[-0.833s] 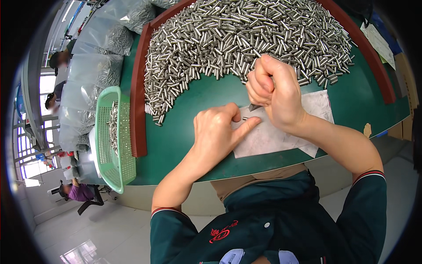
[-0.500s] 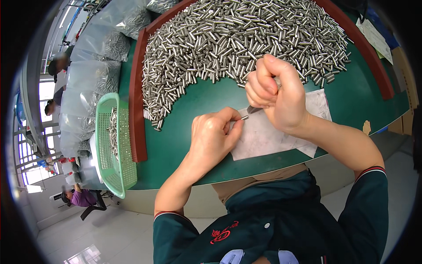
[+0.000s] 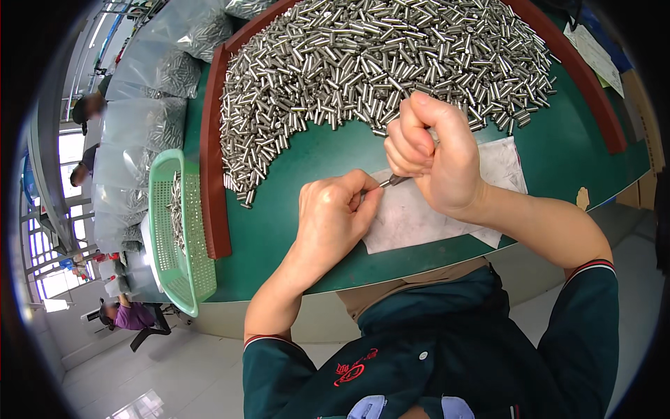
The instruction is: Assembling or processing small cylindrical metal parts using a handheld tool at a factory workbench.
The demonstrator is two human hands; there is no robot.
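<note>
Pin of bright silvery metal (image 3: 384, 184), short and cylindrical, sits at the thumb and forefinger of the left hand (image 3: 331, 215). This hand pinches it, the pin's free end pointing right; remaining fingers curl inward. Right hand (image 3: 440, 157) is closed in a fist around a dark grey tool (image 3: 397, 179), mostly hidden by the fingers; its exposed end points left toward the pin. Tool and pin meet or nearly meet; exact contact cannot be told.

Both hands are above the near part of a green, smooth tabletop (image 3: 300, 157). Beneath and right of them: a whitish, smudged flat sheet (image 3: 419, 223).

Far side: broad heap of loose silvery metal pins (image 3: 391, 59), its near edge curving around the work area. Reddish-brown straight rail (image 3: 215, 160) bounds the heap at left; a matching reddish-brown rail (image 3: 586, 84) stands at right.

Left of the left rail: light-green perforated plastic basket (image 3: 201, 276), containing similar pins (image 3: 177, 209). Farther left and beyond: row of translucent plastic bags (image 3: 120, 164), partly filled with metal pieces.
</note>
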